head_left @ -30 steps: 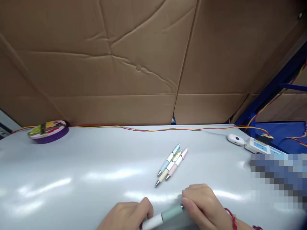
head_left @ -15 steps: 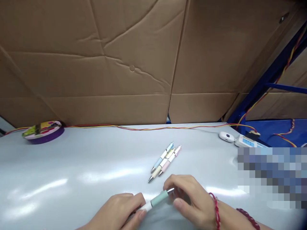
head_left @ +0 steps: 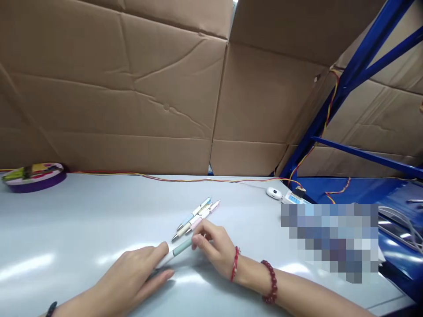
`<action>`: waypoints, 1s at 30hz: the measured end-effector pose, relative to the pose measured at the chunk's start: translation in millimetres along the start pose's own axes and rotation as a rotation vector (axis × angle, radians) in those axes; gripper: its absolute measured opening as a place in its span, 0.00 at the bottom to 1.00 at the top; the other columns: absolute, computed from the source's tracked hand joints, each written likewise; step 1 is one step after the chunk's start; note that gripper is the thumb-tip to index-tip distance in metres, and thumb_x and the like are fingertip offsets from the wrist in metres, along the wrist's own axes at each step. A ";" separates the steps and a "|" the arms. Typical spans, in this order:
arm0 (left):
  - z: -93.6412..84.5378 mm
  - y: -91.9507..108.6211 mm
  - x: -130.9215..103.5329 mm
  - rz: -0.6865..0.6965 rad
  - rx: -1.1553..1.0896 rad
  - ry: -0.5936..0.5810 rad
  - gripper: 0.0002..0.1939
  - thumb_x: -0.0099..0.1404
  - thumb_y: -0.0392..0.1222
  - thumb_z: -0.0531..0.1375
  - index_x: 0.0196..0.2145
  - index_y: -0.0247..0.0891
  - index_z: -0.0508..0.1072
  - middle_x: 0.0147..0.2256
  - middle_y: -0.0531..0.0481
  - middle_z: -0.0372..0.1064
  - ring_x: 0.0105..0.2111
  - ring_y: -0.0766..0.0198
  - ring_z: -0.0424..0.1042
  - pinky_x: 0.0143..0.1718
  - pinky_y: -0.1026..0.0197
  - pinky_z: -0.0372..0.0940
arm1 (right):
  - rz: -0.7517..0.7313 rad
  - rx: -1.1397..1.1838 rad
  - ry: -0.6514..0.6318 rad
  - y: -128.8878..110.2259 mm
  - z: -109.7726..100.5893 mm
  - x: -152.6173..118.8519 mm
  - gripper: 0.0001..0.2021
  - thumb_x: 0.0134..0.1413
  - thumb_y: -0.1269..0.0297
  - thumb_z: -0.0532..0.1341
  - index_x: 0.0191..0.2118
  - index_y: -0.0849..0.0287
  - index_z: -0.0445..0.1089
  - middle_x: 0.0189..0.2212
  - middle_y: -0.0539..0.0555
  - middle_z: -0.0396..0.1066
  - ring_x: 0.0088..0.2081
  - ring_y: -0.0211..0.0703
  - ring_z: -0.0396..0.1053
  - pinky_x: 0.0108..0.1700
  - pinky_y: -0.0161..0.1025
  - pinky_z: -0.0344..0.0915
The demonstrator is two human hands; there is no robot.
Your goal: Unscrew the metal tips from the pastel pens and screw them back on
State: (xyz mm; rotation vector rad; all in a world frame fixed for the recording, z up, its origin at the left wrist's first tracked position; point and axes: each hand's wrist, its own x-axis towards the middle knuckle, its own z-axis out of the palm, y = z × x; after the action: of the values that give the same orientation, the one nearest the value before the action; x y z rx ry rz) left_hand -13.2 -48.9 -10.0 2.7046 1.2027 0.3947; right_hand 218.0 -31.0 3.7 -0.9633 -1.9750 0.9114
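Note:
A green and white pen (head_left: 181,247) lies slantwise between my two hands. My left hand (head_left: 135,268) is around its white end, with thumb and fingers apart on either side of the barrel. At the pen's tip end, my right hand (head_left: 213,246) has its fingers closed in a pinch, covering the tip. Just beyond, three pens lie side by side on the table: a blue one (head_left: 193,214), a cream one (head_left: 185,230) and a pink one (head_left: 205,213). The pink pen's lower end is near my right fingers.
A purple oval box (head_left: 36,181) stands at the table's far left. Red and yellow wires (head_left: 178,180) run along the back edge to a white power strip (head_left: 292,198). Cardboard (head_left: 165,154) rises behind, and a blurred-out patch covers the right side.
The view has shifted, showing more of both arms. My left thumb has spread away from the pen, and my right fingers have closed at its tip.

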 end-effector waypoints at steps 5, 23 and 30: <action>1.5 7.7 27.2 0.081 0.123 0.102 0.14 0.73 0.44 0.42 0.33 0.40 0.62 0.28 0.50 0.67 0.25 0.57 0.69 0.22 0.63 0.55 | 0.016 0.056 -0.029 12.0 -5.7 -3.2 0.12 0.61 0.54 0.54 0.36 0.57 0.64 0.30 0.51 0.67 0.31 0.39 0.65 0.30 0.33 0.64; -14.7 14.7 34.3 -0.073 -0.414 -0.279 0.17 0.75 0.47 0.38 0.36 0.39 0.60 0.24 0.53 0.66 0.22 0.64 0.68 0.24 0.66 0.63 | 0.070 -0.185 -0.157 14.3 -6.6 -7.2 0.12 0.63 0.55 0.49 0.32 0.55 0.60 0.22 0.46 0.59 0.23 0.37 0.56 0.26 0.34 0.53; -19.2 13.2 36.3 -0.113 -0.670 -0.415 0.21 0.76 0.48 0.38 0.35 0.37 0.63 0.20 0.58 0.58 0.13 0.73 0.59 0.14 0.74 0.57 | 0.085 -0.148 -0.210 11.9 -7.6 -9.7 0.17 0.64 0.55 0.47 0.26 0.56 0.56 0.18 0.45 0.59 0.20 0.36 0.55 0.25 0.33 0.53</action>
State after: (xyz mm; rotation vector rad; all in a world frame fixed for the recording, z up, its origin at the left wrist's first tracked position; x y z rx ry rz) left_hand 13.7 -30.0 18.0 2.0024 0.8918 0.1626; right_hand 232.4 -31.6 -5.5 -1.0789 -2.2181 0.9573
